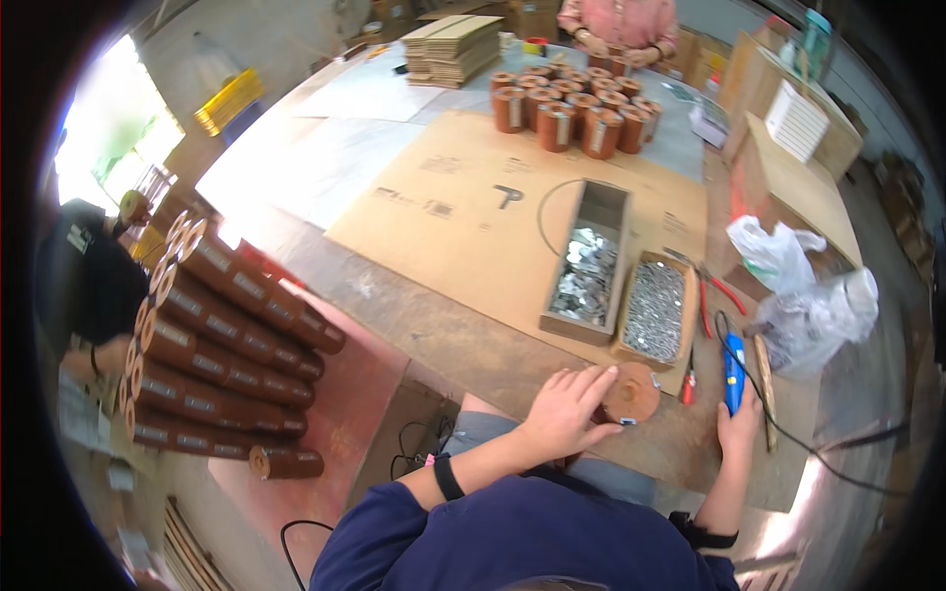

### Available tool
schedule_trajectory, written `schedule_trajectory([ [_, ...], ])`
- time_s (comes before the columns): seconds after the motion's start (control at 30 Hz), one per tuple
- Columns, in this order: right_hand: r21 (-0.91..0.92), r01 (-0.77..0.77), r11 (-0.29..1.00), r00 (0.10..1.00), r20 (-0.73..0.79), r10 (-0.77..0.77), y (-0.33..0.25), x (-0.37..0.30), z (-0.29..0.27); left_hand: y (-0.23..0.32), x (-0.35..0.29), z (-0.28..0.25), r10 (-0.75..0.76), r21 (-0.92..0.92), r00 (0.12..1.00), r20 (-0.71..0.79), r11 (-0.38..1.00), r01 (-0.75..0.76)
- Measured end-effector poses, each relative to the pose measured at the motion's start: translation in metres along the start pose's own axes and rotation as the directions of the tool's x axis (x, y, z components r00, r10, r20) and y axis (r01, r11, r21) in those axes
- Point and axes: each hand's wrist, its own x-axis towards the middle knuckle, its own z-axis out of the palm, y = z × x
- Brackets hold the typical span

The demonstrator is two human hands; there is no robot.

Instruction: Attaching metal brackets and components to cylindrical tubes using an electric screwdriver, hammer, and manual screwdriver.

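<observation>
At the table's near edge, my left hand (567, 414) has its fingers and thumb around the side of a reddish-brown cylinder (636, 396). The cylinder's round top faces up, with a small hole in its middle and small shiny metal clips on its rim. Further right, my right hand (739, 426) is closed around the lower end of a blue electric screwdriver (733, 366), which lies along the tabletop with its black cord. Beyond the cylinder stand a long box (603, 202) of flat metal clips and a smaller carton (621, 347) full of small screws.
Red-handled pliers (727, 293), a red-handled screwdriver (688, 387) and a wooden stick (764, 379) lie at right, near plastic bags (823, 320). More cylinders (557, 126) stand at the far side by a person in pink (616, 22). Stacked brown cylinders (222, 340) fill the left.
</observation>
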Motion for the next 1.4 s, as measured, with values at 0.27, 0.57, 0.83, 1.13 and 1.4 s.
schedule_trajectory([
  [0.27, -0.064, -0.134, 0.989, 0.978, 0.149, 0.143, 0.011, 0.024, -0.003, -0.017, 0.04, -0.016, 0.039, -0.049, 0.999, -0.005, 0.998, -0.04],
  [0.57, -0.126, -0.207, 0.97, 0.962, 0.156, 0.226, -0.001, 0.028, -0.002, -0.095, 0.112, -0.013, -0.234, 0.177, 0.955, 0.18, 0.963, 0.202],
  [0.83, -0.081, -0.162, 0.983, 0.978, 0.122, 0.171, 0.006, 0.022, -0.001, -0.096, 0.122, 0.003, -0.343, 0.516, 0.86, 0.379, 0.85, 0.111],
  [1.13, -0.133, -0.141, 0.981, 0.986, 0.072, 0.151, 0.004, 0.021, 0.002, -0.097, 0.112, 0.002, -0.336, 0.37, 0.913, 0.23, 0.898, 0.237],
  [1.4, -0.138, -0.114, 0.984, 0.992, 0.044, 0.121, 0.011, 0.023, 0.006, -0.095, 0.113, 0.001, -0.316, 0.327, 0.924, 0.214, 0.915, 0.237],
])
